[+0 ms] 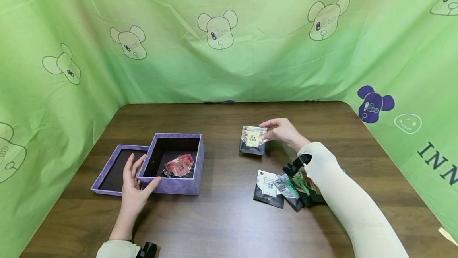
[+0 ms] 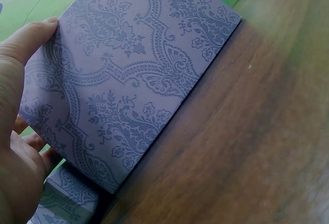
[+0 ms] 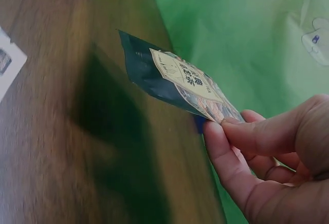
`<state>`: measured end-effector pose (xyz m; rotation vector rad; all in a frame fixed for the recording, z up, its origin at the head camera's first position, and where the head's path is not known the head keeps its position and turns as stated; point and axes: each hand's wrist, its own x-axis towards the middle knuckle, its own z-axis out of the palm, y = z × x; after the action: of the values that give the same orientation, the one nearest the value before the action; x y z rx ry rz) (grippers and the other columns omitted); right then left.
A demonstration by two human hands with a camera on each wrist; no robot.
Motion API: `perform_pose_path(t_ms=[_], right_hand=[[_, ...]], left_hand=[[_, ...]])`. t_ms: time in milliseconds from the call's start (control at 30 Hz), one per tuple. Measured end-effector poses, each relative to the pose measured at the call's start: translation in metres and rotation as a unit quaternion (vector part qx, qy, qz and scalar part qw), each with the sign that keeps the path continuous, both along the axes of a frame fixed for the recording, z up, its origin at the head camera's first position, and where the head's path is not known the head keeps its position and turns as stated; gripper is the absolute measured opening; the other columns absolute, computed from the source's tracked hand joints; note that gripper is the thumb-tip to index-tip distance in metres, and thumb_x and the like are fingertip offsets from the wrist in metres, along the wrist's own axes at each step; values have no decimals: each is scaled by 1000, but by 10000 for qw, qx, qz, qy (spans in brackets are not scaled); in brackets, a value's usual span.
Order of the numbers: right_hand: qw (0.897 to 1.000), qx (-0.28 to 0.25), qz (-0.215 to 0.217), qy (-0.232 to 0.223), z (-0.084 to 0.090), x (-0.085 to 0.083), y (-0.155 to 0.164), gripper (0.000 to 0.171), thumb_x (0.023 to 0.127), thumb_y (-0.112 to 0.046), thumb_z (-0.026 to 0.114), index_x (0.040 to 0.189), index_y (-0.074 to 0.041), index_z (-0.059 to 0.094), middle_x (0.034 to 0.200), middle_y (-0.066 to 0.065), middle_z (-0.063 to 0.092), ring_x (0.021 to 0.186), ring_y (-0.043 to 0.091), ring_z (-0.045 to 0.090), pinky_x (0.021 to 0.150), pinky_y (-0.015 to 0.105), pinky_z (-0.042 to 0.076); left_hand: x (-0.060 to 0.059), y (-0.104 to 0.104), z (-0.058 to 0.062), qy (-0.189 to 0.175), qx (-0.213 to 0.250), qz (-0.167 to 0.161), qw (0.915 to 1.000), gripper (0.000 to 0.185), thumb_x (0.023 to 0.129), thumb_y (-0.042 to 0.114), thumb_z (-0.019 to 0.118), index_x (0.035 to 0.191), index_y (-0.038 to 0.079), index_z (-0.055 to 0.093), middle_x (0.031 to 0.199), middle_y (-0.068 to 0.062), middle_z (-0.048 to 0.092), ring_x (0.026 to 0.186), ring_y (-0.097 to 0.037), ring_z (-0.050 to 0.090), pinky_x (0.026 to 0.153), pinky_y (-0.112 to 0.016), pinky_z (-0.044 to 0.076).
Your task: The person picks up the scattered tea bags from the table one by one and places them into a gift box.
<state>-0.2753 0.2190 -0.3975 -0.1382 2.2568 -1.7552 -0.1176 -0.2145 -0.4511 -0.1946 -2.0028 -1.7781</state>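
Note:
My right hand [image 1: 277, 130] pinches a dark packet [image 1: 253, 140] with a cream label by its right edge, lifted just above the table; the right wrist view shows the dark packet [image 3: 177, 80] between thumb and fingers [image 3: 257, 129]. My left hand [image 1: 134, 182] rests with straight fingers against the front left corner of an open purple patterned box [image 1: 179, 184], thumb on its front wall. The left wrist view shows the box wall [image 2: 133, 70] and my thumb [image 2: 25, 39] on it. A red packet [image 1: 179, 166] lies inside the box.
The box's lid [image 1: 107, 186] lies upturned just left of the box, under my left fingers. Several more packets [image 1: 286, 188] lie fanned out by my right forearm. Green printed cloth [image 1: 229, 31] walls in the brown wooden table [image 1: 222, 226] on three sides.

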Motion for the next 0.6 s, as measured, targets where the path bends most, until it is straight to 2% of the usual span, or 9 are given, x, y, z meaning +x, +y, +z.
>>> perform_pose_path(t_ms=[333,600], right_hand=[[9998,-110,166,-20,15,3,-16,51,81,21,58,132,20,49,89,11,62,74,12,66,74,29,57],[9991,-52,371,186,26,5,-35,48,82,20,60,129,18,53,91,12,57,74,12,65,81,39,57]], left_hand=[[0,0,2,-6,-25,28,10000,97,74,-26,67,153,3,20,140,7,48,128,-2,43,102,-14,33],[1,1,1,-14,-40,16,10000,97,74,-26,66,153,3,20,140,7,47,128,-2,43,102,-14,33]])
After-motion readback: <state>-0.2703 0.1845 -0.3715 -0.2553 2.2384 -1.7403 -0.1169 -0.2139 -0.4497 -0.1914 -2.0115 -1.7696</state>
